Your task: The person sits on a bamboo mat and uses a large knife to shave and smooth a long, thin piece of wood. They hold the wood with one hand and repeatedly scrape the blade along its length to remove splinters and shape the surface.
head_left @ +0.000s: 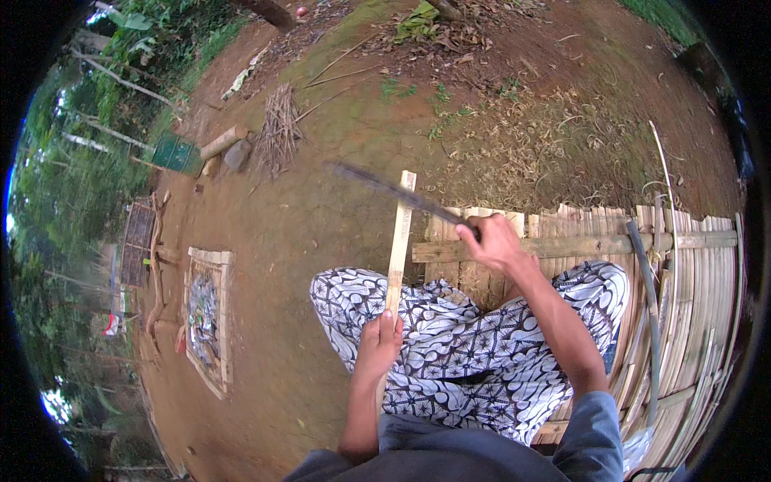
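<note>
My left hand (381, 345) is closed around the lower part of a pale, flat bamboo strip (398, 241), thumb laid along it. The strip points away from me over my patterned trousers, and its far end stands past my knee. In my right hand (495, 243) is the handle of a long dark machete (385, 186), its blade slanting to the far left. The blade crosses the strip near its far end; whether they touch I cannot tell. Motion blurs the blade a little.
I sit cross-legged on a bamboo-slat platform (699, 273) with loose poles and strips at the right. Curly shavings (554, 145) cover the ground beyond it. Left lie a wood-framed pit (229, 321), a twig bundle (279, 128), a stone (238, 155) and a green drum (177, 153).
</note>
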The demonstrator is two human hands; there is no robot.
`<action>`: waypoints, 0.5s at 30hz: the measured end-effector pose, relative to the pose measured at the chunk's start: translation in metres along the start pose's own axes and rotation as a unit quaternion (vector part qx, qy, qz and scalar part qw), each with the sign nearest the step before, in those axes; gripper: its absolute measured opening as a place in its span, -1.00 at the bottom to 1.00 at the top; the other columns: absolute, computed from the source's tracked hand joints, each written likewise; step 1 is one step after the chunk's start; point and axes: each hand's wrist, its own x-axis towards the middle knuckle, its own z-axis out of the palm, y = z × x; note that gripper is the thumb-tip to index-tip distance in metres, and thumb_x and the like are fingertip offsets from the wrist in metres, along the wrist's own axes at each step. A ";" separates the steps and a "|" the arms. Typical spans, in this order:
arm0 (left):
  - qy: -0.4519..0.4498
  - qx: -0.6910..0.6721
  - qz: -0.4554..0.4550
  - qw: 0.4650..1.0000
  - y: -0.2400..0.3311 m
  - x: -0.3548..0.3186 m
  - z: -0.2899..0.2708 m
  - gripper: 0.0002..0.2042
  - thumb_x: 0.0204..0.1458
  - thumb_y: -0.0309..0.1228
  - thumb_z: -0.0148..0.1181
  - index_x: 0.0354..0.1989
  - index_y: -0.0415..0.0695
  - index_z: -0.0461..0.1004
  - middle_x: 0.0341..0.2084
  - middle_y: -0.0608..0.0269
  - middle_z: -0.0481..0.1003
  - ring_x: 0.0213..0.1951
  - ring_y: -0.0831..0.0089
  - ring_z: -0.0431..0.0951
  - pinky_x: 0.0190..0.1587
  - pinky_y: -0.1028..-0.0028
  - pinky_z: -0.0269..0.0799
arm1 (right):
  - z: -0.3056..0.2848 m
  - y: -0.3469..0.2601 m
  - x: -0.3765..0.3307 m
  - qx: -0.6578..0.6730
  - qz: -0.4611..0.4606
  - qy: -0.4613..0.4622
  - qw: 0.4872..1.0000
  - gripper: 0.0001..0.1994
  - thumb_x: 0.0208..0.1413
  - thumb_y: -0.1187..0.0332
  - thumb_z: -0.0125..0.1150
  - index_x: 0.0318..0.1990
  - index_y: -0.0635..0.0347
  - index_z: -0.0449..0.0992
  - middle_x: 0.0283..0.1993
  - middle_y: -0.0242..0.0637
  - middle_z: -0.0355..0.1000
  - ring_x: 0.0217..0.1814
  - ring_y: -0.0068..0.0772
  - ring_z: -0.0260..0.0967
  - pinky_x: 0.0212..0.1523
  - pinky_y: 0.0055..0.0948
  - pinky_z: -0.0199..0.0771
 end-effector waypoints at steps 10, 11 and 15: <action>0.020 0.074 0.137 0.988 0.009 0.013 0.008 -0.57 0.24 -0.19 -0.32 -0.59 -0.16 0.30 -0.74 0.41 0.22 -0.64 0.58 0.20 -0.55 0.47 0.18 | 0.010 -0.035 -0.032 -0.029 -0.144 0.015 0.989 -0.56 -0.13 -0.03 0.14 -0.48 0.26 0.50 -0.57 0.01 0.40 -0.45 0.04 0.40 -0.35 -0.18 0.34; 0.014 0.081 0.141 0.987 0.007 0.014 0.010 -0.57 0.24 -0.20 -0.33 -0.58 -0.18 0.30 -0.74 0.34 0.23 -0.65 0.51 0.21 -0.52 0.43 0.22 | 0.011 -0.036 -0.034 -0.030 -0.149 0.008 0.988 -0.57 -0.14 -0.02 0.14 -0.49 0.26 0.50 -0.57 0.01 0.40 -0.46 0.05 0.39 -0.35 -0.18 0.33; -0.011 0.107 0.135 0.985 0.001 0.004 0.019 -0.59 0.24 -0.23 -0.29 -0.52 -0.26 0.33 -0.71 0.16 0.33 -0.62 0.33 0.34 -0.46 0.34 0.29 | 0.008 -0.042 -0.039 -0.017 -0.185 0.004 0.983 -0.58 -0.16 0.00 0.15 -0.55 0.28 0.43 -0.62 -0.01 0.36 -0.52 0.08 0.33 -0.35 -0.15 0.29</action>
